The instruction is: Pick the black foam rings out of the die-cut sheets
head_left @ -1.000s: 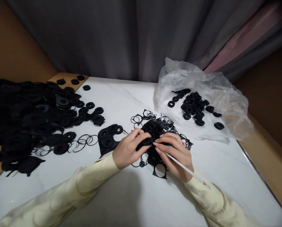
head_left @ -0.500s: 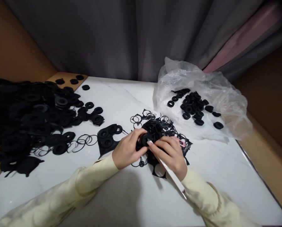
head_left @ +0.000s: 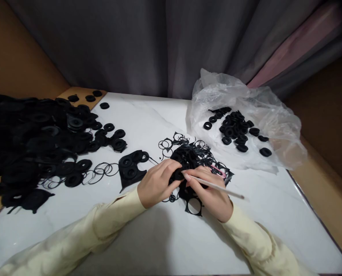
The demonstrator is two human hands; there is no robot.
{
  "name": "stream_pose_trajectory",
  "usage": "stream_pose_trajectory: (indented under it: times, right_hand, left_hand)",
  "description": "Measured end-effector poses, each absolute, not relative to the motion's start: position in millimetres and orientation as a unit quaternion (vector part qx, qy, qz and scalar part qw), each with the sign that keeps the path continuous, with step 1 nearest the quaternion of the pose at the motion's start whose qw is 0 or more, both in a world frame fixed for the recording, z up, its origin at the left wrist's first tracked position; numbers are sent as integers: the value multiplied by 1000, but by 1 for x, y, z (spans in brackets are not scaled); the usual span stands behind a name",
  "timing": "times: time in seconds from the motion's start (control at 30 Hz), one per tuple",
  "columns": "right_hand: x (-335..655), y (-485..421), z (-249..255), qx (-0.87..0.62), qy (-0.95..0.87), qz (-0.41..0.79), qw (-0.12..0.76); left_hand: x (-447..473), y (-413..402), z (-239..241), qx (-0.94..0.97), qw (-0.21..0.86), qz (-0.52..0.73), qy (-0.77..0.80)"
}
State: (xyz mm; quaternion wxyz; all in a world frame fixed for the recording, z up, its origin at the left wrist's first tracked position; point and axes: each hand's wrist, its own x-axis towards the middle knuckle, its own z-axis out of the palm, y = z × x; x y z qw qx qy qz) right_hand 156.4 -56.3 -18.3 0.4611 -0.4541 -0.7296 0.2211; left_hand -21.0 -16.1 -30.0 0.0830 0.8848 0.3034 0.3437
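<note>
Over a heap of black rubber scraps (head_left: 185,153), my two hands meet. My left hand (head_left: 158,182) is closed, thumb and fingers pinching a black rubber ring (head_left: 179,175), partly hidden by the fingers. In my right hand (head_left: 209,189) is a slim pale stick-like tool (head_left: 222,188), its front end at the ring and its rear pointing right. Whether it is a blade or tweezers I cannot make out. A pink-handled item (head_left: 217,171) lies partly under the scraps behind my right hand. Left of my left hand lies a black rubber sheet with rings in it (head_left: 130,170).
A large pile of black rubber pieces (head_left: 30,142) covers the left side, with thin loops (head_left: 103,172) beside it. At the back right, a clear plastic bag (head_left: 282,126) lies spread out with several black rings (head_left: 231,124) on it. A grey curtain (head_left: 130,46) hangs behind the white table (head_left: 125,245).
My right hand has turned, and the tool's rear end has swung up and to the right. My left hand stays nearly in place, still pinching the ring.
</note>
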Motion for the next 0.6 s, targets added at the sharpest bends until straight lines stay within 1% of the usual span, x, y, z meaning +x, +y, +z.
stream_pose_trajectory:
  times: [0.17, 0.23, 0.33, 0.43, 0.6]
  right_hand:
    - [161, -53, -17, -502, -572, 460, 457]
    - [163, -51, -16, -495, -520, 525, 457]
    - [165, -48, -14, -480, -489, 565, 460]
    - [168, -47, -12, -478, -480, 572, 463]
    - [169, -49, -15, -458, -493, 584, 454]
  left_hand:
    - [-20, -18, -29, 893, 50, 344, 287]
    - [-19, -17, -28, 894, 47, 342, 285]
    - [-19, -16, -27, 893, 55, 344, 286]
    - [-20, -14, -28, 893, 65, 347, 279]
    - [-21, -14, -27, 900, 48, 334, 277]
